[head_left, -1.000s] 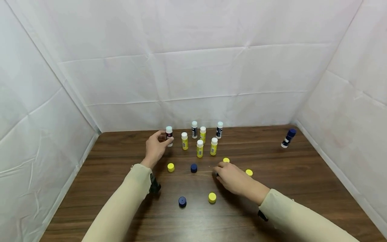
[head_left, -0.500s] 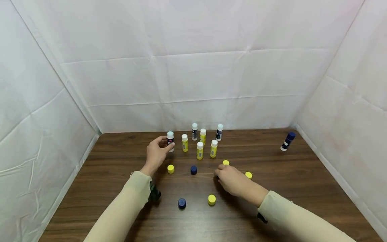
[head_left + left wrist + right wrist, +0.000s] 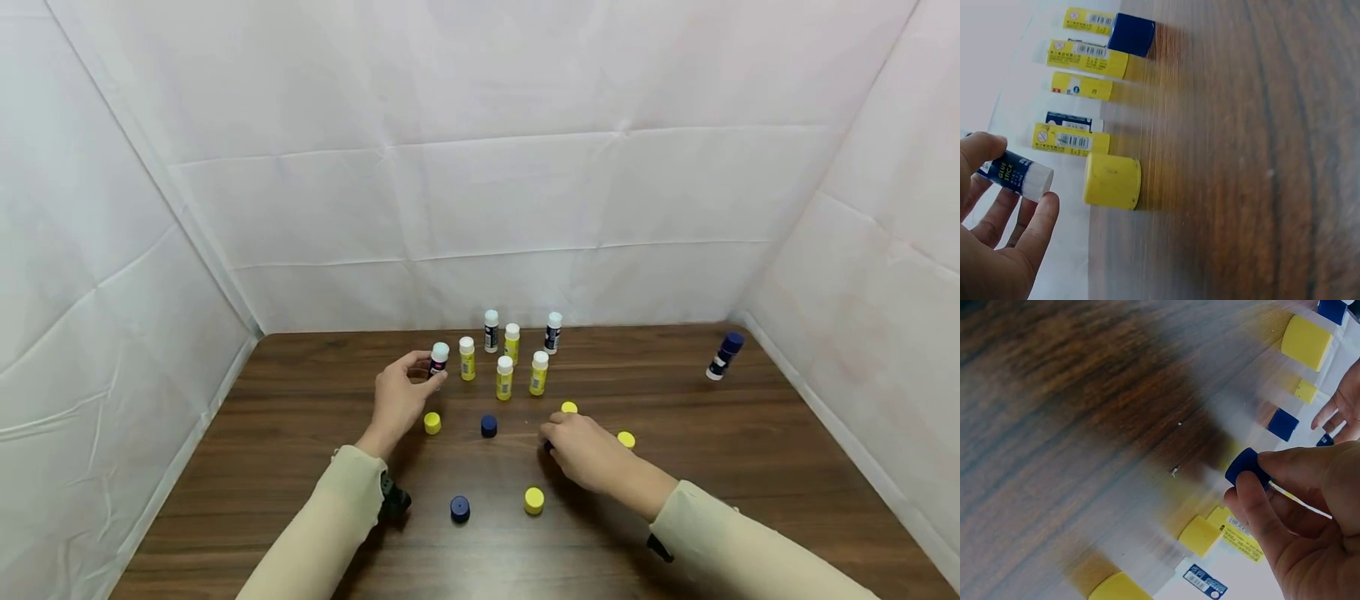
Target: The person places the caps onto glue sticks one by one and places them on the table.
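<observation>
My left hand (image 3: 399, 402) grips a navy glue stick (image 3: 1011, 173) with a white top and no cap, fingers and thumb around its barrel. In the head view it tilts slightly, left of the standing sticks. My right hand (image 3: 588, 454) pinches a navy cap (image 3: 1247, 467) between thumb and fingers, low over the table; in the head view the hand mostly hides it. Near that hand lie yellow caps, one just beyond its fingers (image 3: 569, 407) and another yellow cap (image 3: 626, 439) to its right. Close below the left hand is a yellow cap (image 3: 1113, 181).
Several uncapped glue sticks stand at the back middle, yellow ones (image 3: 505, 379) and navy ones (image 3: 552, 333). A capped navy glue stick (image 3: 724, 357) stands at the far right. Loose navy caps (image 3: 489, 426) and a yellow cap (image 3: 534, 501) sit on the wooden table (image 3: 247, 467). White cloth walls (image 3: 495, 192) enclose it.
My left hand has lifted the navy glue stick from the back edge and brought it nearer, now tilted. The right hand stays nearly in place with the navy cap. The head view shifts slightly.
</observation>
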Tool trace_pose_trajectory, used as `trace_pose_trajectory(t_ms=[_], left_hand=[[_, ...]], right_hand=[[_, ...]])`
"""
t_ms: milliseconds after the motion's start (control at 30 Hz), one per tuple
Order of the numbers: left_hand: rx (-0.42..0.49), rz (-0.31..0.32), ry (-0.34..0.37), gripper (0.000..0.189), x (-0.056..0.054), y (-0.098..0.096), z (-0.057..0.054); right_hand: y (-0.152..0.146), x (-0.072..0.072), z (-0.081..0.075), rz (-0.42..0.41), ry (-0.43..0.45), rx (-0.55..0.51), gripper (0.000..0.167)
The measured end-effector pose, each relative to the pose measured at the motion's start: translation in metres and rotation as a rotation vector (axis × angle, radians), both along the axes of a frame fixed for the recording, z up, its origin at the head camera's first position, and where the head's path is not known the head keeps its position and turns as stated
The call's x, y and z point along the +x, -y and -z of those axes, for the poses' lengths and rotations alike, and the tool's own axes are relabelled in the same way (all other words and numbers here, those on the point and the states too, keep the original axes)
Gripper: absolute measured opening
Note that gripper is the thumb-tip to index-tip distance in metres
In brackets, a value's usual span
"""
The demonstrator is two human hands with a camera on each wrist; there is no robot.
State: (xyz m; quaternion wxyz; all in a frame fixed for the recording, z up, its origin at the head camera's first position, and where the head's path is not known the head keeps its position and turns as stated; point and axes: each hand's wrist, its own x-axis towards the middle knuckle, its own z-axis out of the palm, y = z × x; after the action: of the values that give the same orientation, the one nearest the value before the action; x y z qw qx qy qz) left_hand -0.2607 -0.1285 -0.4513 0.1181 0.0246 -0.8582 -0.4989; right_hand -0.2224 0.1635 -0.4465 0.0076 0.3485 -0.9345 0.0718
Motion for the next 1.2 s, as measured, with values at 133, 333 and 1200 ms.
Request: trace_pose_trajectory(t_ms=[133, 333, 1200], left_hand=[[-0.01, 0.012, 0.013, 0.035, 0.006, -0.003, 0.001], [-0.023, 0.023, 0.015, 0.033, 0.015, -0.005, 0.001], [-0.268, 0.101, -0.149, 0.029, 0.039, -0.021, -0.003]], right_hand=[[-0.001, 0.001, 0.0, -0.01, -0.019, -0.013, 0.013], [0.0, 0.001, 0.001, 0.0, 0.0, -0.046, 0.018], [0.004, 0.005, -0.012, 0.082, -0.037, -0.308, 0.025]])
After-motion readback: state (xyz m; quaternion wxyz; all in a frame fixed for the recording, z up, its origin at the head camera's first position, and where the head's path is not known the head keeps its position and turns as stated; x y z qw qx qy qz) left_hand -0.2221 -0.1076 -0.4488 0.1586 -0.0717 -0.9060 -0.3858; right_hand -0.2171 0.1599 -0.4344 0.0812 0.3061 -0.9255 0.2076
